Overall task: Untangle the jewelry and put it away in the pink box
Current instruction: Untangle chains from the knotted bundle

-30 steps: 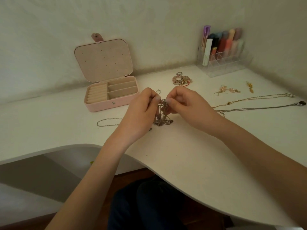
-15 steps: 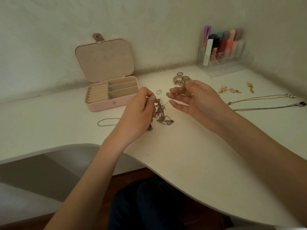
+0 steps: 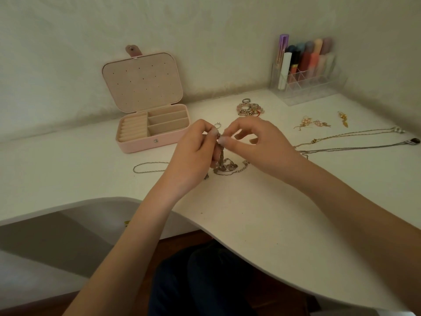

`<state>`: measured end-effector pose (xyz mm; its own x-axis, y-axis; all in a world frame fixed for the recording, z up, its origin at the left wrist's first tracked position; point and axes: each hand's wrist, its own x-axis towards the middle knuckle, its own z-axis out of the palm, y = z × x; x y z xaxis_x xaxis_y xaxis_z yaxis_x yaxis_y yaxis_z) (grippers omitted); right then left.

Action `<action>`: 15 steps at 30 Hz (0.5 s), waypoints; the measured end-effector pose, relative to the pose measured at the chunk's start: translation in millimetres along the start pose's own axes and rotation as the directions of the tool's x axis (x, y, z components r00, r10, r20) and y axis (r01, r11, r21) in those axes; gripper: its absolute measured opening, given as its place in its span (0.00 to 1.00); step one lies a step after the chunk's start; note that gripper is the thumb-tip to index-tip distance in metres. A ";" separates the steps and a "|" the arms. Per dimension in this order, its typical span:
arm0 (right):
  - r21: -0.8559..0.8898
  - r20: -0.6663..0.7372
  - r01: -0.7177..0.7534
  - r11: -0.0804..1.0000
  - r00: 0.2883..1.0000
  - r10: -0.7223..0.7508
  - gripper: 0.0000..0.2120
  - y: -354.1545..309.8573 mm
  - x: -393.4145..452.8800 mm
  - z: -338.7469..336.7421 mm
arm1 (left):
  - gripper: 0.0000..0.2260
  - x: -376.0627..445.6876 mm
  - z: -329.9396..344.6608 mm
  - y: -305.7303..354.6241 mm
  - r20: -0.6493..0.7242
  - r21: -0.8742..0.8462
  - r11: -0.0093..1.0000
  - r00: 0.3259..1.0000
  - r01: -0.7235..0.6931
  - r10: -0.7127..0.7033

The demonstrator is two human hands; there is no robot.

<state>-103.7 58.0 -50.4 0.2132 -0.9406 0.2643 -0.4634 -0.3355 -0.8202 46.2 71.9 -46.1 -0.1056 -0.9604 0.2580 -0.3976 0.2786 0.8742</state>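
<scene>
Both hands are up over the middle of the white desk [image 3: 262, 224], working one tangled clump of chains [image 3: 224, 164]. Left hand [image 3: 191, 156] and right hand [image 3: 257, 144] each pinch its top end between thumb and fingertips, while the bottom of the clump rests on the desk. One pink box [image 3: 150, 124] sits open toward the back left edge, its compartments look bare. Two long necklaces [image 3: 350, 140] lie stretched toward the right edge, one bracelet pile [image 3: 250, 109] sits at the back, and one clear organizer [image 3: 305, 71] stands in the back right corner.
</scene>
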 end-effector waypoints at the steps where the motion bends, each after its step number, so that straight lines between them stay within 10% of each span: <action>1: -0.010 -0.005 0.016 1.000 1.000 -0.016 0.05 0.1 -0.2 1.0 | 0.09 -0.1 0.2 0.1 0.005 0.002 1.000 1.000 0.006 -0.006; 15: 0.425 0.053 -0.108 0.899 0.994 0.094 0.10 -3.1 3.9 -5.9 | 0.07 1.6 -4.9 9.1 0.137 0.087 0.996 0.990 0.013 -0.025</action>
<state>-106.5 55.1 -43.8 0.2139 -0.9639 0.1587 -0.0734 -0.1778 -0.9813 46.9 72.9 -35.8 -0.2192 -0.9594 0.1774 -0.4771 0.2640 0.8382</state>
